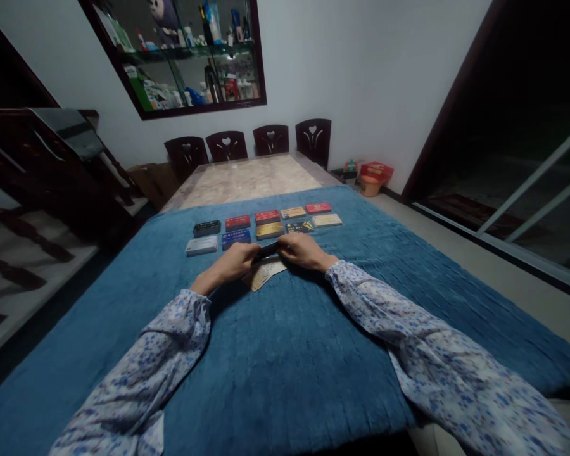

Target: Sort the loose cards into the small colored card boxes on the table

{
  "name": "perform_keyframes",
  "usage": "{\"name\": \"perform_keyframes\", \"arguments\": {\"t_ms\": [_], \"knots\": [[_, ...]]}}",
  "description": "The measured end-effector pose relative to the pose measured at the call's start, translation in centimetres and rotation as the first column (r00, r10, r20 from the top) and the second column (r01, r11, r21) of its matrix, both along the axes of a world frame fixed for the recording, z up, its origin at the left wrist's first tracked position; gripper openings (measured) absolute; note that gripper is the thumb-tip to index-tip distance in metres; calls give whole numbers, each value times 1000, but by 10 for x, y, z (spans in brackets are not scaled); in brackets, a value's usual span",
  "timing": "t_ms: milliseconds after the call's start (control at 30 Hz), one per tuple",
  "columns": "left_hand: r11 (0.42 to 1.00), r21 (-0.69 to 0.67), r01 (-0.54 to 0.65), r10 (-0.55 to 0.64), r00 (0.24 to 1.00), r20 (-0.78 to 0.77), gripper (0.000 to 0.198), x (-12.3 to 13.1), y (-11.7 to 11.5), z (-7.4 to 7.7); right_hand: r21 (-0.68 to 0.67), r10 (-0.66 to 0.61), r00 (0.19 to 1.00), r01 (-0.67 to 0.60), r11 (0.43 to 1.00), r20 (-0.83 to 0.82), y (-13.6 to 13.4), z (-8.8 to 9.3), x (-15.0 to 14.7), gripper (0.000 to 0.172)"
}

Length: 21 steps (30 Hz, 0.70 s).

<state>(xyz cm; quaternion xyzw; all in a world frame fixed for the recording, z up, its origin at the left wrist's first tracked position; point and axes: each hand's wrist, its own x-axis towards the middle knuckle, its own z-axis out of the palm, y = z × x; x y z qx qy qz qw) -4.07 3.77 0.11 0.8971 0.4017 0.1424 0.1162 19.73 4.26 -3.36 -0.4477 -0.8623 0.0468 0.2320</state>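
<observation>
My left hand (241,259) and my right hand (303,251) are both closed on a dark stack of cards (268,249), gripping it from its two ends. Under it, several cream printed cards (262,273) lie fanned out on the blue cloth. Just beyond my hands are two rows of small card stacks. The front row has a whitish stack (202,246), a blue stack (236,238), a gold stack (269,230), a black-and-yellow stack (299,227) and a cream stack (327,220). Behind these sit a black stack (207,227), red stacks (238,221) and an orange-cream stack (293,213).
The blue cloth (266,361) covers the near part of a long marble-topped table (247,180). Dark wooden chairs (225,145) stand at its far end. A wall cabinet (190,69) holds bottles and boxes. On the floor at the right is an orange bucket (370,185).
</observation>
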Motion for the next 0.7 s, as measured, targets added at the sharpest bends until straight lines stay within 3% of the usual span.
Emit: {"name": "perform_keyframes", "arguments": {"t_ms": [400,700], "knots": [[990,135,-37,35,999,19,31,1,1,-2,70,83,933,-62,996,-350,6,0,1,12],[989,146,-20,19,1000,12,25,4,0,-9,199,182,905,-112,974,-383,8,3,0,12]]}}
